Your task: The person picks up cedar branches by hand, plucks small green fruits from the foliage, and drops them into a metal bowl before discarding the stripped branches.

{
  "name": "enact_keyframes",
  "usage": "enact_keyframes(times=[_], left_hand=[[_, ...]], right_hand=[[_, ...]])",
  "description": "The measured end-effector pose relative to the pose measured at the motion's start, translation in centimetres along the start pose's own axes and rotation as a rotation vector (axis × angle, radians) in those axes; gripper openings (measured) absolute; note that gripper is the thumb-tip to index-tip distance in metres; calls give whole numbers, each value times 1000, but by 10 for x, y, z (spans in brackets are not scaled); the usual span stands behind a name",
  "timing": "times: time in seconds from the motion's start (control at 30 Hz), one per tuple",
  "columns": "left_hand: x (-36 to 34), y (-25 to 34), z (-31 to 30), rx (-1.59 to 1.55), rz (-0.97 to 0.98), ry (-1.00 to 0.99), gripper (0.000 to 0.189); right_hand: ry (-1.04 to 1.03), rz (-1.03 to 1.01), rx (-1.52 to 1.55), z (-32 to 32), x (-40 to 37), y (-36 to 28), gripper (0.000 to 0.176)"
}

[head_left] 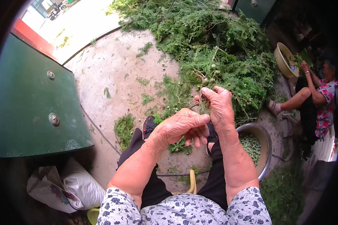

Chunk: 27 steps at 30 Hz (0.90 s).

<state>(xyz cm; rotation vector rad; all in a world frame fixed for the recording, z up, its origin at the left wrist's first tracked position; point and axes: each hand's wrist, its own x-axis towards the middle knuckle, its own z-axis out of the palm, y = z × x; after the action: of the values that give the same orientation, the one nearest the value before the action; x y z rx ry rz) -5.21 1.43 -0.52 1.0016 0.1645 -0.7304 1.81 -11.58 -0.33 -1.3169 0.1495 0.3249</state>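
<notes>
Concrete floor (112, 71), sprig heap (221, 41), metal bowl (262, 132)

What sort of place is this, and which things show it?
Probably a home yard by a gateway, used for sorting a harvest: a concrete floor, a heap of cut green plants and a green metal gate.

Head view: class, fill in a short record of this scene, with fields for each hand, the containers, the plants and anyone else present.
Right hand: raised, fingertips pinch a green sprig
Left hand: just below it, fingers curled; contents hidden
Metal bowl: on the ground at the person's right, holds green pods
Plant pile: green cuttings heaped on the concrete floor ahead
Other person: seated at the right, beside a beige basin
Left side: green door, white bags
</notes>
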Motion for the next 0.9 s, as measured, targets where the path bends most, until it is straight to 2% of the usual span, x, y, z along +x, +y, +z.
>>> enact_keyframes(times=[0.03,0.07,0.1,0.17,0.23,0.3,0.33,0.37,0.43,0.47,0.53,0.67,0.87,0.9], left_hand=[[-4,4,-2,82,49,-51,42],[-6,10,-8,42,88,-6,34],[-5,14,-13,-53,135,112,29],[7,10,-25,-191,405,388,23],[11,7,-29,-159,481,428,22],[18,6,-20,19,550,617,21],[16,6,-20,56,530,526,20],[15,7,-19,55,530,530,20],[12,8,-18,-149,399,345,19],[13,8,-20,-199,409,295,17],[11,9,-18,-253,416,307,15],[11,7,-21,-316,446,359,10],[13,7,-23,-339,575,452,10],[13,7,-22,-314,623,500,9]], right_hand=[[0,3,-1,-1,0,2,9],[-37,-40,1,-3,1,6,9],[-76,-83,4,-4,2,8,10],[-82,-96,-47,0,-3,6,11],[-133,-162,-154,0,-1,13,12],[-151,-146,-215,5,-6,10,10],[-202,-137,-164,8,-9,9,10],[-253,-127,-113,9,-10,9,11],[-309,-113,-158,9,-11,11,15],[-343,-123,-136,10,-13,13,15],[-408,-143,-92,13,-16,14,16],[-371,-123,-76,16,-18,16,16],[-409,26,-125,13,-15,18,17],[-309,17,-183,12,-16,13,16]])
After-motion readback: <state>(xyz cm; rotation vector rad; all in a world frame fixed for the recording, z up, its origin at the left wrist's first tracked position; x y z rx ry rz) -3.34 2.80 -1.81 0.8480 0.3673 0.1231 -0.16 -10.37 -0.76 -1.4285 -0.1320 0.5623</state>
